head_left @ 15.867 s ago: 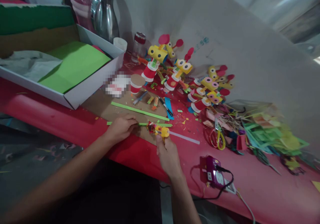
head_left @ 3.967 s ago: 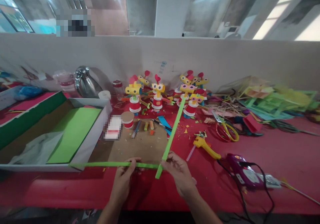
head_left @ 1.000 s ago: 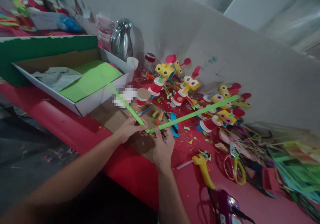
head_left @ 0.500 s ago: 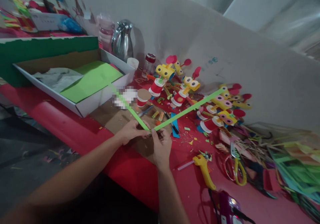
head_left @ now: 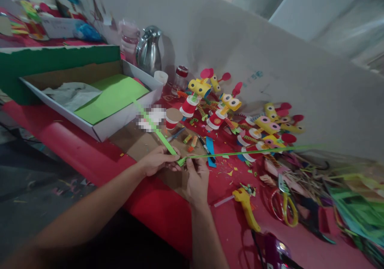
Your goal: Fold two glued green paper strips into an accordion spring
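Green paper, two long narrow strips, meeting end to end in a V just above the cardboard sheet (head_left: 141, 143) at the near edge of the red table (head_left: 300, 233). Left strip (head_left: 156, 129) runs from the meeting point up and away toward the white box (head_left: 120, 119). Right strip (head_left: 240, 153) runs out to the right over the paper-cup figures (head_left: 216, 111); it is seen nearly edge-on and reads as a thin line.

Left hand (head_left: 159, 163): thumb and fingers closed on the left strip at its near end. Right hand (head_left: 196, 177): fingertips closed on the near end of the right strip, touching the left hand's fingers at the joint.

Step in hand, as judged: the strips are joined at one corner and the work sits at that corner, one strip angled across the other. A fold here would call for the corner to be pinned flat and square, and for the long free ends to clear the figures and the steel jug (head_left: 149, 53).

Nearby: yellow glue gun (head_left: 246, 205) lying right of the right hand, apart from it; yellow-handled scissors (head_left: 288, 211) beyond that.

Not readable: the joint is covered by fingertips, so glue or overlap cannot be told. The far end of the right strip blurs into the heap of green offcuts (head_left: 354, 205). A pixelated patch (head_left: 153, 117) sits beside the box. A purple device (head_left: 273, 253) is cut off at the bottom edge.
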A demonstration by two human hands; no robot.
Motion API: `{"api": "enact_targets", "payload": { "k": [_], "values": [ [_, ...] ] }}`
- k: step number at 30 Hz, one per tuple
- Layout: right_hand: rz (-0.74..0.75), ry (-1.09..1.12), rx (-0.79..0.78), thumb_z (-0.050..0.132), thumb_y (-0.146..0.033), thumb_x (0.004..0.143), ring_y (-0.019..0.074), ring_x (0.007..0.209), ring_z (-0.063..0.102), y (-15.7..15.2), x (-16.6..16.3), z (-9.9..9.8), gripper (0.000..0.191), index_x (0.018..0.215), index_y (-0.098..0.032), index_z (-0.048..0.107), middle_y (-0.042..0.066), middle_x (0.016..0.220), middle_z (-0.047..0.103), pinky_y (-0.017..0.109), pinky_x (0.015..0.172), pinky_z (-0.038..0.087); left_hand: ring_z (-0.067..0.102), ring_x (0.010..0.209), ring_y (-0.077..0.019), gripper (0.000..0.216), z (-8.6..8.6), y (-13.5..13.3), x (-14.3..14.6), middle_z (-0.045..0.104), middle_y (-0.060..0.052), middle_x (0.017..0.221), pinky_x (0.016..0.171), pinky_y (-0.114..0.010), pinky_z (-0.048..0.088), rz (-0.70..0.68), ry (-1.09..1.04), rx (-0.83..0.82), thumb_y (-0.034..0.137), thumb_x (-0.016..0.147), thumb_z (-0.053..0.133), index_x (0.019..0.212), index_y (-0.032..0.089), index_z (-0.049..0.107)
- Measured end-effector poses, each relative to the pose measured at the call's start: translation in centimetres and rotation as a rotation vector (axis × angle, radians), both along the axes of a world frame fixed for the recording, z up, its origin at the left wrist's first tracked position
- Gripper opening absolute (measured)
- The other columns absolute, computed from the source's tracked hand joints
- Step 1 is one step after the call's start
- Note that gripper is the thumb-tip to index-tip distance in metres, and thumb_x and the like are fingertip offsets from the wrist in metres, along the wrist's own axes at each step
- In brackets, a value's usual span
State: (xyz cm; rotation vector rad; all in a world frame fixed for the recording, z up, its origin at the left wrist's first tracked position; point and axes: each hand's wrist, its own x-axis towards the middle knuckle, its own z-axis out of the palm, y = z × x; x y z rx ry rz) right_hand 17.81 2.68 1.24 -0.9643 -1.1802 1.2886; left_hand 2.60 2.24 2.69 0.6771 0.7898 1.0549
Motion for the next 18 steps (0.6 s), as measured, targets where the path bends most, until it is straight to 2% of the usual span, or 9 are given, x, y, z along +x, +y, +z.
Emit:
{"api": "enact_targets", "payload": {
  "k": [3, 7, 10, 14, 18],
  "values": [
    [0.059, 0.057, 0.018, 0.066, -0.032, 0.080, 0.0153, 0.080, 0.057, 0.1, 0.1, 0.4, 0.012, 0.087, -0.022, 0.066, 0.000, 0.085, 0.063, 0.029, 0.077, 0.047, 0.070, 0.064, -0.0172, 0.034, 0.1, -0.1, -0.2, 0.071, -0.006, 0.072, 0.057, -0.022, 0.055, -0.041, -0.063, -0.063, 0.029, 0.064, 0.082, 0.086, 0.013, 0.061],
    [0.108, 0.086, 0.040, 0.067, -0.030, 0.079, 0.0178, 0.097, 0.058, 0.1, 0.1, 1.0, 0.008, 0.082, -0.023, 0.067, 0.002, 0.096, 0.062, 0.033, 0.089, 0.045, 0.069, 0.066, -0.0151, 0.034, 0.3, -0.3, -0.4, 0.070, -0.005, 0.072, 0.058, -0.020, 0.053, -0.074, -0.064, -0.023, 0.022, 0.059, 0.085, 0.084, 0.012, 0.063],
    [0.151, 0.082, -0.011, 0.068, -0.031, 0.078, 0.0187, 0.092, 0.060, -0.2, 0.1, 1.1, 0.011, 0.085, -0.023, 0.066, 0.003, 0.095, 0.064, 0.034, 0.086, 0.048, 0.065, 0.060, -0.0106, 0.034, 0.3, -0.3, -0.3, 0.067, -0.001, 0.068, 0.056, -0.018, 0.049, -0.011, -0.039, 0.014, 0.017, 0.054, 0.086, 0.079, 0.012, 0.064],
    [0.176, 0.098, -0.084, 0.071, -0.030, 0.074, 0.0190, 0.086, 0.063, -0.4, 0.1, 0.7, 0.032, 0.104, -0.025, 0.064, 0.003, 0.095, 0.067, 0.036, 0.082, 0.052, 0.061, 0.059, -0.0093, 0.032, 0.1, -0.1, -0.1, 0.066, 0.000, 0.066, 0.055, -0.018, 0.045, 0.106, 0.038, 0.060, 0.018, 0.055, 0.085, 0.078, 0.013, 0.064],
    [0.087, 0.046, -0.044, 0.068, -0.031, 0.079, 0.0184, 0.090, 0.063, -0.2, -0.1, 0.0, 0.027, 0.105, -0.022, 0.064, 0.004, 0.098, 0.068, 0.035, 0.086, 0.050, 0.061, 0.062, -0.0108, 0.026, -0.2, 0.1, -0.2, 0.066, -0.001, 0.067, 0.058, -0.020, 0.045, 0.124, 0.118, 0.117, 0.022, 0.060, 0.082, 0.079, 0.013, 0.067]
  ]
}}
